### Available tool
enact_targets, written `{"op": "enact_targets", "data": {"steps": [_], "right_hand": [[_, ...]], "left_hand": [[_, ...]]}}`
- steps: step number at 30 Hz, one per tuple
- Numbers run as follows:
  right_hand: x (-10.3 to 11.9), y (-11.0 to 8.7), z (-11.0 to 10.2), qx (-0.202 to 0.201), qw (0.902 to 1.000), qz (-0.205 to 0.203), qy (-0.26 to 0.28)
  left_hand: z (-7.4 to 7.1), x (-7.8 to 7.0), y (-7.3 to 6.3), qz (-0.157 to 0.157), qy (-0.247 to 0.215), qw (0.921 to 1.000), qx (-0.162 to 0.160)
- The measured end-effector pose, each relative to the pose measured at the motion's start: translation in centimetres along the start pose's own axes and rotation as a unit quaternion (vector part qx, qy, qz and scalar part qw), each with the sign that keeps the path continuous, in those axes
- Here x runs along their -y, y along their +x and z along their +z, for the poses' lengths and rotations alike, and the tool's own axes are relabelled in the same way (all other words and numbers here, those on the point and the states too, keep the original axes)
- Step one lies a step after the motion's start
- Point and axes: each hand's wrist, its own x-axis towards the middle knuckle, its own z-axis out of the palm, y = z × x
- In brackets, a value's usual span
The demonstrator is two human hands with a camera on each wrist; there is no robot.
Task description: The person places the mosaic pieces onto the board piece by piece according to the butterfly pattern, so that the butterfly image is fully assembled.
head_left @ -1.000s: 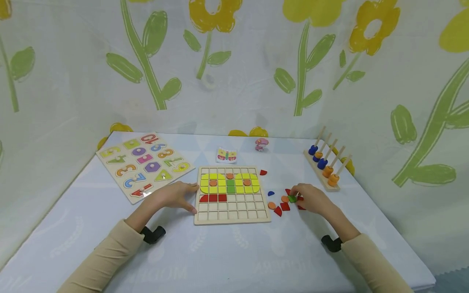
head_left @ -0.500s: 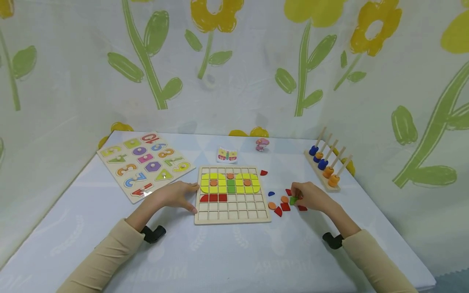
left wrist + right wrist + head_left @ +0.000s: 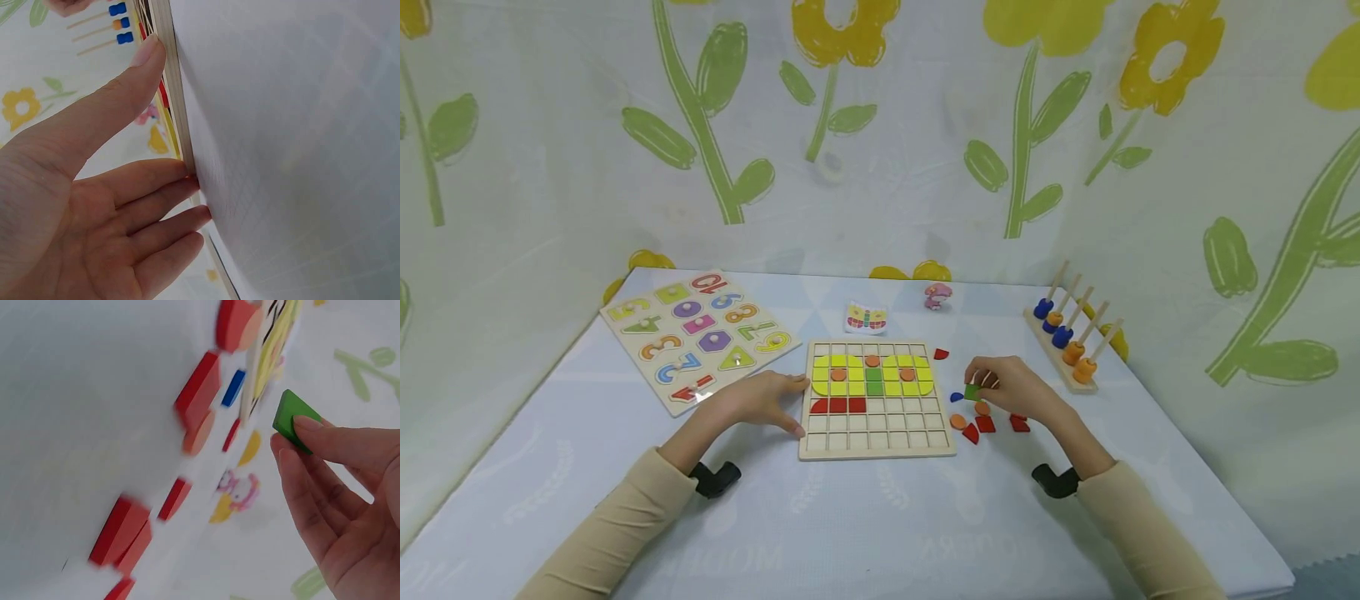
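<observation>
My right hand [image 3: 1011, 385] pinches a green square tile [image 3: 289, 419] between thumb and fingertips, raised above the table in the right wrist view. My left hand [image 3: 766, 402] rests against the left edge of a wooden grid board [image 3: 880, 446], its thumb [image 3: 147, 53] and fairly straight fingers touching that edge. On the board lie yellow tiles [image 3: 853, 388] in two blocks, orange discs, green squares [image 3: 874, 382] between the blocks, and a short red row [image 3: 838, 406] below the left block.
Loose red pieces [image 3: 985, 424], orange discs [image 3: 958, 422] and a blue half-disc [image 3: 957, 397] lie right of the board. Behind it are a pattern card [image 3: 866, 318] and pink figurine [image 3: 937, 296]. A number puzzle [image 3: 700, 333] lies left; a peg stand [image 3: 1060, 350] stands right.
My right hand has picked the green tile out of the loose pieces and carried it left toward the board, uncovering red pieces. My left hand has stayed at the board's edge.
</observation>
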Motion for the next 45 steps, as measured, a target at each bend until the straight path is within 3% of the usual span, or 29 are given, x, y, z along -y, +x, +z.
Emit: {"op": "enact_targets", "data": {"steps": [6,11,24,29,38,45], "right_hand": [[2.1,1.7,1.5,0.011,0.9998,-0.004,0.017],[3.5,3.3,2.6,0.024,0.999,-0.029,0.025],[7.0,7.0,5.3,0.087,0.9949,-0.052,0.006],[8.2,8.0,5.6,0.079,0.9949,-0.063,-0.002],[9.1,8.4,6.2,0.059,0.9982,-0.01,-0.009],[9.0,8.6,6.6,0.05,0.9987,0.003,-0.003]], "left_hand": [[0.1,-0.1,-0.1,-0.002,-0.001,1.0,0.001],[0.1,0.0,0.0,-0.005,0.0,1.0,0.0],[0.2,0.1,-0.1,-0.009,0.002,0.9999,-0.004],[0.3,0.1,0.0,-0.002,0.003,1.0,-0.006],[0.1,-0.2,0.0,0.003,0.005,1.0,-0.004],[0.2,-0.1,-0.1,0.001,0.004,1.0,-0.008]]}}
